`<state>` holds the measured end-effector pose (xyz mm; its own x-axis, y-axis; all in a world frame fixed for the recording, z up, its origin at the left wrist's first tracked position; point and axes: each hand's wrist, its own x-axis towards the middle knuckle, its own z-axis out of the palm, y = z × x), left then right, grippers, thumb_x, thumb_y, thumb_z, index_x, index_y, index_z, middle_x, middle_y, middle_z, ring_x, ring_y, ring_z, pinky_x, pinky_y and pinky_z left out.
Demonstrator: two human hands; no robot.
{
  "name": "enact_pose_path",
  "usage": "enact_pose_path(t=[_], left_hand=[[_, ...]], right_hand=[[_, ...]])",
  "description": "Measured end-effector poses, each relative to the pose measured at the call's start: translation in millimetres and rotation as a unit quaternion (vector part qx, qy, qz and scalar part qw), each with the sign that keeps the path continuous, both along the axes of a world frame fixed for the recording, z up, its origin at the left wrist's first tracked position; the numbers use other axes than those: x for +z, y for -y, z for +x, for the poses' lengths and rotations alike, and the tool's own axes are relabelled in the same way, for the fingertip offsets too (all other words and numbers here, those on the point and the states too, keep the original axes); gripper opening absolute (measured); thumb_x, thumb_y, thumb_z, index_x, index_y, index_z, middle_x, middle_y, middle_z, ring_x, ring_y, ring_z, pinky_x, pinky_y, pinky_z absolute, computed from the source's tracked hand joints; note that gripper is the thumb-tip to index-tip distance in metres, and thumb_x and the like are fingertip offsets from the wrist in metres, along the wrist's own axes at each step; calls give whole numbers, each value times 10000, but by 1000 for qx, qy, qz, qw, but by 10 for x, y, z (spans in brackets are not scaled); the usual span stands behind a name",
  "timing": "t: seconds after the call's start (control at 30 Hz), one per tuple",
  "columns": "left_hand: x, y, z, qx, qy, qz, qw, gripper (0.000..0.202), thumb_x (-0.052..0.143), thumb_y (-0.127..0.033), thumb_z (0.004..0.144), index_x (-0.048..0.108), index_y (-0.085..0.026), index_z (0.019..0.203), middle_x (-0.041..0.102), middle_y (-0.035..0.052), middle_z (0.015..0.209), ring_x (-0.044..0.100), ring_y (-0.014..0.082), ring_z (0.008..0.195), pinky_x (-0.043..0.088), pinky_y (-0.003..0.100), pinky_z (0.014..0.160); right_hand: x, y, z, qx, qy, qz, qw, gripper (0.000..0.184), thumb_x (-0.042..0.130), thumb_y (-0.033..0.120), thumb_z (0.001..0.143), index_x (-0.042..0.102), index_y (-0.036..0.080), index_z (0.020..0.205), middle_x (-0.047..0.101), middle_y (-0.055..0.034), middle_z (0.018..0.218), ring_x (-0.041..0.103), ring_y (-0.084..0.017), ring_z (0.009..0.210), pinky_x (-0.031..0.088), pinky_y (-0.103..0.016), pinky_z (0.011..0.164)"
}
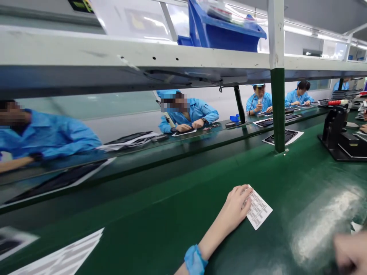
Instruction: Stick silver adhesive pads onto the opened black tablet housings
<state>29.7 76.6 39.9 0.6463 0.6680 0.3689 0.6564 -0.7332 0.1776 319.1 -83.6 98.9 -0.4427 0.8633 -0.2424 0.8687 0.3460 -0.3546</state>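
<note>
When we inspected the station, the person's left hand [233, 206] lay on the green bench mat [160, 225], right of centre and nearer the near edge. Its fingers [243, 194] were drawn together over the left edge of a printed white sheet [259, 209], a small label-like sheet with rows of grey shapes, flat on the mat. We could not tell whether those fingers pinched the sheet or only pressed it down. A blue cuff [195, 260] circled that wrist.

The right hand [351, 254] sat blurred at the lower right corner of the mat, so we could not determine its opening. A white scrap [356, 227] lay just above it.

Further white sheets [54, 256] lay at the lower left corner. Toward the far edge, a black panel [281, 136] rested on white backing beside a green-and-white post [277, 110], and a black fixture [335, 131] stood at the right edge. Co-workers [197, 114] in blue smocks sat along the far side, beneath a white shelf [114, 57] carrying a blue bin [223, 34].
</note>
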Motion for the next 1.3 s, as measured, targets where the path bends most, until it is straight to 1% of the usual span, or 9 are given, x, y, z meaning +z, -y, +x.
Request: enact_pose_path(t=[0.1,0.13,0.23,0.33,0.53,0.7,0.93,1.1,1.3], left_hand=[[-1,6,7,4,-1,-2,1000,241,553,-250,947,565,-173,1175,552,96,1228,546,247,1121,477,465,939],[-2,8,9,6,-2,-3,1000,244,554,-250,946,564,-173,1177,553,96,1227,545,247,1123,474,467,942],[-5,8,18,8,0,-8,1000,254,554,-255,946,560,-174,1187,557,94,1219,545,248,1122,466,473,950],[-12,4,30,10,4,-15,1000,254,556,-270,946,564,-172,1179,556,94,1218,542,250,1124,460,479,954],[-6,20,41,20,1,-19,1000,267,556,-275,946,559,-173,1192,553,97,1223,536,255,1135,464,477,948],[10,46,19,15,-8,-20,1000,258,548,-269,950,559,-174,1189,547,98,1238,537,253,1135,470,472,944],[78,57,-39,-19,-29,-25,999,260,509,-242,966,544,-181,1216,542,103,1253,534,249,1145,472,464,946],[147,80,-68,-59,-44,-46,996,288,481,-191,971,538,-211,1252,531,95,1302,487,256,1220,439,483,996],[159,106,-40,-53,-37,-74,995,304,494,-148,952,539,-202,1248,521,96,1316,463,266,1245,419,501,1013]], right_hand=[[-15,-584,-168,26,-8,2,1000,358,492,333,990,635,125,736,604,35,601,591,-92,528,522,-238,563],[-56,-790,-256,16,-6,26,1000,386,463,303,1003,632,120,708,597,31,590,608,-105,561,528,-260,611],[-210,-1330,-535,-18,18,108,994,222,540,290,964,652,125,865,675,-30,856,654,-163,818,530,-366,794],[-318,-1682,-756,-11,37,146,989,196,571,312,944,640,141,1011,659,-61,1032,639,-194,932,521,-407,842],[-353,-2093,-1008,9,48,183,982,227,568,314,946,618,147,1092,638,-72,1093,633,-202,950,530,-409,833],[-353,-2499,-1146,-12,45,207,977,251,571,315,944,604,149,1128,625,-79,1126,629,-208,964,531,-414,834],[-387,-3026,-1142,-122,34,242,962,277,572,322,943,590,149,1159,614,-84,1146,627,-213,971,535,-414,826],[-430,-3226,-974,-217,51,264,939,290,577,301,941,574,154,1192,596,-93,1187,617,-222,1000,533,-420,840],[-449,-3413,-864,-274,75,261,923,309,586,296,936,569,140,1202,582,-112,1210,613,-227,1011,531,-416,845]])
